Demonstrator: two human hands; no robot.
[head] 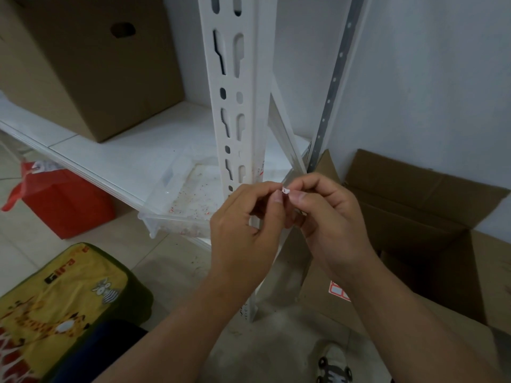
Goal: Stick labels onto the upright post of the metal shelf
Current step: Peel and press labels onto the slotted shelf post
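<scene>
With left hand (243, 217) and right hand (326, 214) both pinching the small label (285, 191), peel cleanly, then press flat onto the white upright post (235, 106) between slots.

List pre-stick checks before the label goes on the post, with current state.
1. Label pinched by left hand and right hand: ok.
2. Label off its backing: cannot tell.
3. Sticky side facing the post: cannot tell.
4. Post within reach, right behind the hands: ok.
5. Post face clean at hand height: not ok, red specks there.
6. More labels at hand: ok, sheet on box.
</scene>
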